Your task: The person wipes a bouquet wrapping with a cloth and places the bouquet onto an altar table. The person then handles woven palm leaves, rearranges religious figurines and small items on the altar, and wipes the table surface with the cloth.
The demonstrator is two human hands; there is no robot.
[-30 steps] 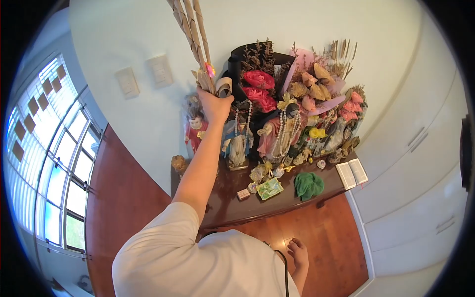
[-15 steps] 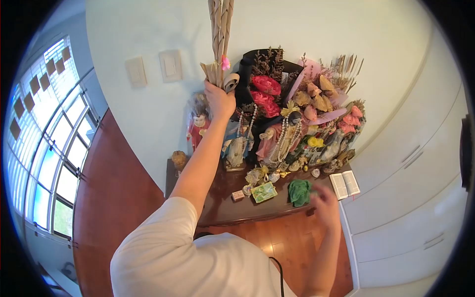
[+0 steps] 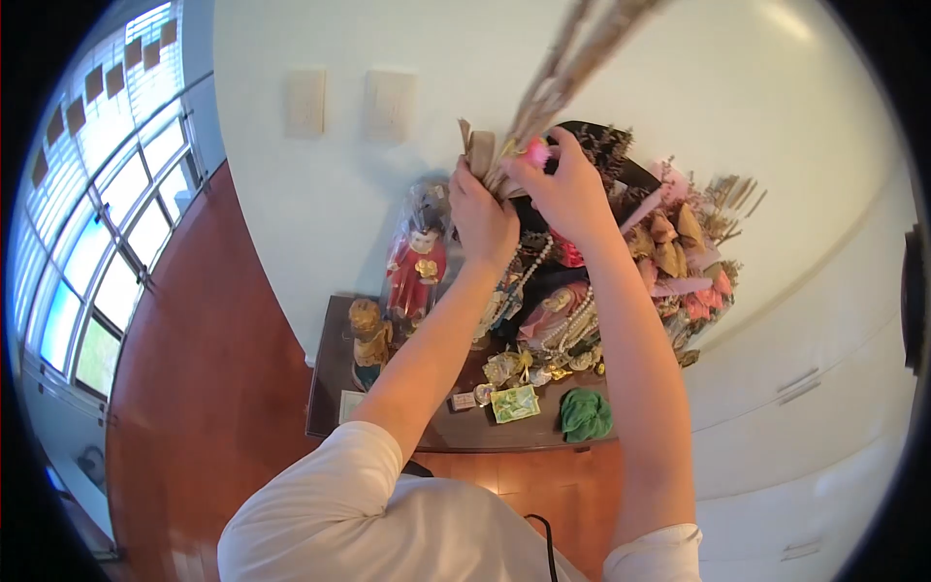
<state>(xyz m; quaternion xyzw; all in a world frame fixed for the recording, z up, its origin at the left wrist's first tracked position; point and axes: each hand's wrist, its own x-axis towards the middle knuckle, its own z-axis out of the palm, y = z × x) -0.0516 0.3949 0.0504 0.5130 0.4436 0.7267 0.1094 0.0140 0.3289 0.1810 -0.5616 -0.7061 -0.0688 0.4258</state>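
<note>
Long stalks (image 3: 557, 101) slant up rightward from the clasping left hand (image 3: 485, 221), pale wall (image 3: 679, 92) behind, dark table (image 3: 465, 432) below, the right hand's (image 3: 564, 189) hold unclear.

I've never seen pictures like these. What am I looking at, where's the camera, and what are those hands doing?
There's no machine here: these are a person's bare hands. Every picture comes from one camera worn on the head, looking forward and down, so the view curves at its edges.

Now, the left hand grips the lower end of a bundle of long tan strips. The right hand is beside it, fingers around a small pink piece; whether they pinch it is unclear.

On the dark table are a red-robed figurine, a crumpled green cloth and a green-and-yellow packet.
</note>
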